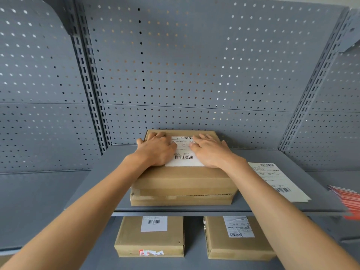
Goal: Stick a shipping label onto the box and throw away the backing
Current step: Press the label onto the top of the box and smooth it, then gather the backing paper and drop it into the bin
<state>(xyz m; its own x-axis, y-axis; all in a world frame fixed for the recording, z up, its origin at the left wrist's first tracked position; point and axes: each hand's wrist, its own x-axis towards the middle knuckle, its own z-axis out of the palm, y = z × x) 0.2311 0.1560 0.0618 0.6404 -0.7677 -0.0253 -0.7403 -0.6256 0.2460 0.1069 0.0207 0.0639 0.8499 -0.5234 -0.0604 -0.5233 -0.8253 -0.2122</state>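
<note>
A white shipping label (184,152) is pressed flat on a brown cardboard box (183,184).

The box is set on a grey metal shelf (272,205) backed by perforated panels (194,65). The label is pinned between the left hand (156,149) and right hand (211,151), fingers flat and spread, nothing gripped.

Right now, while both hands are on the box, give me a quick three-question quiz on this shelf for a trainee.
1. True or false: both hands press flat on the label on the top box.
2. How many boxes sit on the lower shelf?
3. Where is the stack of label sheets? A) left of the box B) right of the box C) on the lower shelf

Key:
1. True; left hand and right hand lie flat.
2. Two: one on the left, one on the right.
3. B
</note>
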